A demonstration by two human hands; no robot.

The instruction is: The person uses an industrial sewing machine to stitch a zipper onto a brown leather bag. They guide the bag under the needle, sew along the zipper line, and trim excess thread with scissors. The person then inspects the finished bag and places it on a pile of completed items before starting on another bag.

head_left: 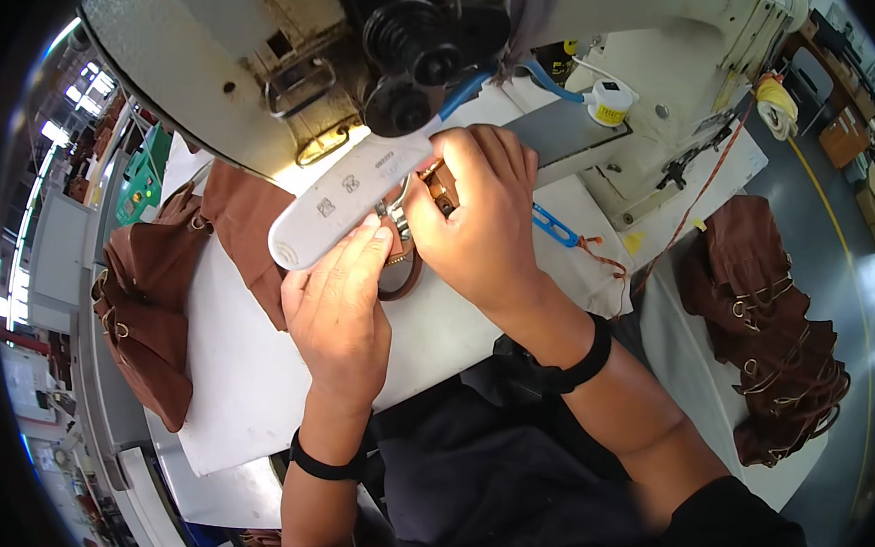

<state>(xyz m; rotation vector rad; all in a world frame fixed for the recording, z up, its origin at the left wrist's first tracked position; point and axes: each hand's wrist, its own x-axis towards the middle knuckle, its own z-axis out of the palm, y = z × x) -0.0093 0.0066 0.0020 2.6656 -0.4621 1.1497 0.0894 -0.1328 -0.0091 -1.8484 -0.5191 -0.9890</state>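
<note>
Both my hands are close together under the head of a sewing machine (205,54), by its metal presser foot (393,214). With its fingers side by side, my left hand (343,313) presses and holds the near edge of a small brown leather piece (397,243). My right hand (481,221) curls round the far side of that piece, thumb towards the foot. Brass-coloured hardware (443,187) shows between its thumb and fingers. A thin dark strap (407,284) loops out below. A white oblong lamp (346,208) hides part of the work and some left fingertips.
Brown leather bags (149,326) lie on the white worktop (250,392) at left. More brown leather pieces with metal rings (754,333) are heaped at right. A blue thread snipper (556,226) and a small white bottle (608,101) lie beyond my right hand.
</note>
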